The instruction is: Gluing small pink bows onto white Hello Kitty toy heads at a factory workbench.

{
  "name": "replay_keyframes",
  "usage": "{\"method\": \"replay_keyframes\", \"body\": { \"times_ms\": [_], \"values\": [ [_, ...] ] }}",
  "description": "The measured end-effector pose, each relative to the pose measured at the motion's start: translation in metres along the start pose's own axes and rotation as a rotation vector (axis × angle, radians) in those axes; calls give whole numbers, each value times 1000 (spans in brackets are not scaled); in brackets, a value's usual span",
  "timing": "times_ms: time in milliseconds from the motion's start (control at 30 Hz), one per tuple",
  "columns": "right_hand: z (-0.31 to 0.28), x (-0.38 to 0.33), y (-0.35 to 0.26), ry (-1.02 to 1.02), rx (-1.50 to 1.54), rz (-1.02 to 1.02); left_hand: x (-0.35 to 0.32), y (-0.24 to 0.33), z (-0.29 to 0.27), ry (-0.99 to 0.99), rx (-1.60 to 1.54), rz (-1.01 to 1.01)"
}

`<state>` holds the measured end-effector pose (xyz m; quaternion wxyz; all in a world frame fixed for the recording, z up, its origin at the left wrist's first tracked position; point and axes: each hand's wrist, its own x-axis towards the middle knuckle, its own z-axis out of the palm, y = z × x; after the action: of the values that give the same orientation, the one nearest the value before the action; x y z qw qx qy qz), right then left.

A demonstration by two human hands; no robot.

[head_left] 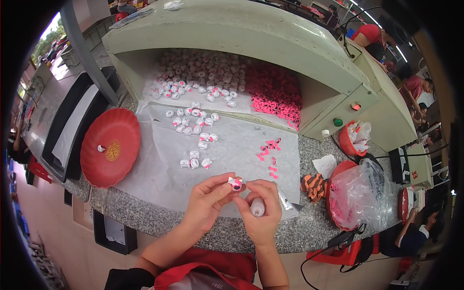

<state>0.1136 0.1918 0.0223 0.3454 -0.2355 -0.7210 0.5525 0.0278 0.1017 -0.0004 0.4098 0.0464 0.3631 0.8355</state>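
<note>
My left hand (205, 199) is closed, pinching a small white cat-like figurine head (235, 183) with a pink bow between thumb and fingers. In my right hand (265, 217) sits a small white squeeze bottle (257, 208), gripped in the curled fingers, its end facing me. The right fingertips come close to the head; whether they touch it I cannot tell. Beyond my hands, several white heads (194, 154) are scattered over a white paper sheet (232, 154). Loose pink bows (273, 162) lie on the sheet's right side.
A pale green metal hood (227, 29) shelters heaps of white heads (193, 72) and pink bows (278, 96). To the left are a scalloped red dish (108, 169) and a black tray (53, 162). At right lie a striped cloth bundle (314, 187) and a bagged red bowl (333, 212).
</note>
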Motion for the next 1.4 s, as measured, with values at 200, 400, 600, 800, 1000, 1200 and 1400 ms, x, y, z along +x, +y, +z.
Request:
{"method": "replay_keyframes", "body": {
  "times_ms": [200,400,600,800,1000,1200,1400],
  "values": [
    [0,2,14,-43,-57,-302,-7,6,7,-41,159,45],
    [-9,0,13,-96,160,-99,-6,7,-3,-264,500,345],
    [-8,1,23,-123,387,-32,-11,7,2,-216,494,286],
    [-9,4,23,-213,376,37,-11,8,-7,-245,529,285],
    [11,2,19,-235,457,199,-16,21,-17,-127,529,218],
    [21,4,26,-198,174,344,3,101,-102,515,1012,720],
    [19,0,35,-139,119,319,12,105,-121,683,1748,1038]
  ]
}}
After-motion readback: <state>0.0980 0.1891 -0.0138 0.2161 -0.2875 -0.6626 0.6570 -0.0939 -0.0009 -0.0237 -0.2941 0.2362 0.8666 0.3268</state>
